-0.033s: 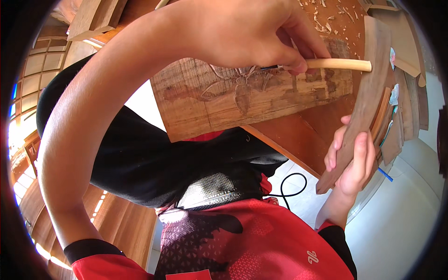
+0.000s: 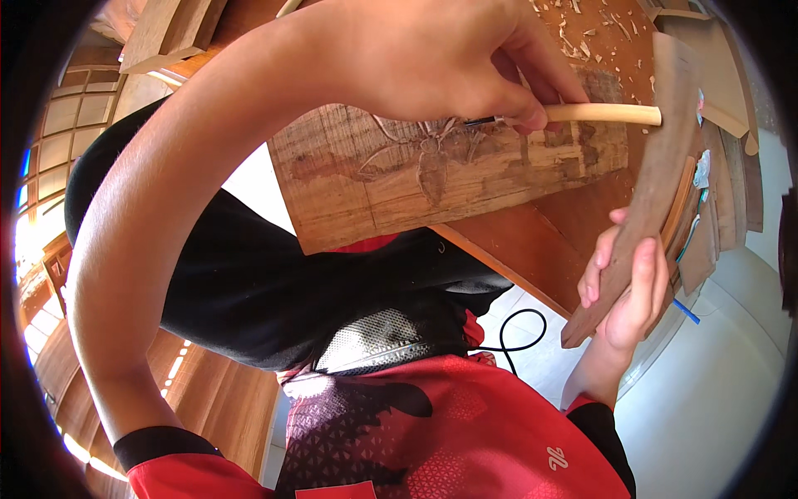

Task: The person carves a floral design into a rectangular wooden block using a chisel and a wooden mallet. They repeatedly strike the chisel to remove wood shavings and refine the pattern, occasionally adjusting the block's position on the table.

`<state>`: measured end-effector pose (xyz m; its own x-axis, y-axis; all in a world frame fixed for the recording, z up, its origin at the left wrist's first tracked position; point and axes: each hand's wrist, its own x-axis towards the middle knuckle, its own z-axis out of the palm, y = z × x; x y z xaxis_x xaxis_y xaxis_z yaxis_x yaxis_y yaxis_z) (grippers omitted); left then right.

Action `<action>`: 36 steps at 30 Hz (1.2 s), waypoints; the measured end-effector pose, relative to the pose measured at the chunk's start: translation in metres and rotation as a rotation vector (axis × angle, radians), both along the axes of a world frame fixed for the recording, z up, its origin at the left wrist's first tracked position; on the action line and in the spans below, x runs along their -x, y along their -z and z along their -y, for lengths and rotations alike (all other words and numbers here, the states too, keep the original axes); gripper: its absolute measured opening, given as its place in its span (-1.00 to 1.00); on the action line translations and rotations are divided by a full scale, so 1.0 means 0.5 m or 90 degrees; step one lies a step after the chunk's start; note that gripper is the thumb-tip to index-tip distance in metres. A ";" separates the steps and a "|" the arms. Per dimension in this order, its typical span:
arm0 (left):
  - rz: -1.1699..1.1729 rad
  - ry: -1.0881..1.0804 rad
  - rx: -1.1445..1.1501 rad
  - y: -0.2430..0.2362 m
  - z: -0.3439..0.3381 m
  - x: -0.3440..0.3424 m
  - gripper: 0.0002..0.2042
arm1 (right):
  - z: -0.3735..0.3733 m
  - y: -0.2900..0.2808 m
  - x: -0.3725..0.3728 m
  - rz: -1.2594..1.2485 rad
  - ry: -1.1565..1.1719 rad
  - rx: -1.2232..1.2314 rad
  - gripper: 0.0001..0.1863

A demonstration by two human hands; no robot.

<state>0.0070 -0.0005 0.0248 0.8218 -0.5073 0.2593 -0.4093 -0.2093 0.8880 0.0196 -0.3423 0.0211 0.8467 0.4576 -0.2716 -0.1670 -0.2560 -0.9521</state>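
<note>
The left hand [image 2: 432, 58] is closed around a chisel [image 2: 582, 114], its pale round handle sticking out to the right while the dark blade tip rests on the carved board [image 2: 449, 179]. That board lies slanted over the edge of the reddish tabletop [image 2: 532, 241], above the person's lap, and bears a half-cut flower motif with leaves near its middle. The right hand [image 2: 636, 287] clasps a flat wooden mallet [image 2: 657, 175] low on its length, fingers wrapped about it (the upper end reaches up to touch the chisel's butt, or very nearly; the fisheye bend makes this hard to judge). Wood chips [image 2: 582, 37] are scattered on the tabletop beyond the board. The step in hand looks like relief carving along the flower's outline, chisel set and mallet at the strike. The next blow seems to call for a steady blade angle and a light tap, so the edge follows the line without splitting the grain.
</note>
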 end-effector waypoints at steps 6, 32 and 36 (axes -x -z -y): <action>0.049 -0.008 0.072 0.031 0.012 0.006 -0.62 | 0.007 0.017 0.002 0.020 0.003 -0.033 -0.45; -0.150 0.042 -0.003 -0.079 0.003 -0.006 -0.65 | 0.016 0.047 0.035 -0.024 0.065 -0.059 -0.44; 0.006 -0.044 -0.094 -0.002 0.020 0.009 -0.65 | 0.015 0.049 0.033 -0.024 0.051 -0.066 -0.43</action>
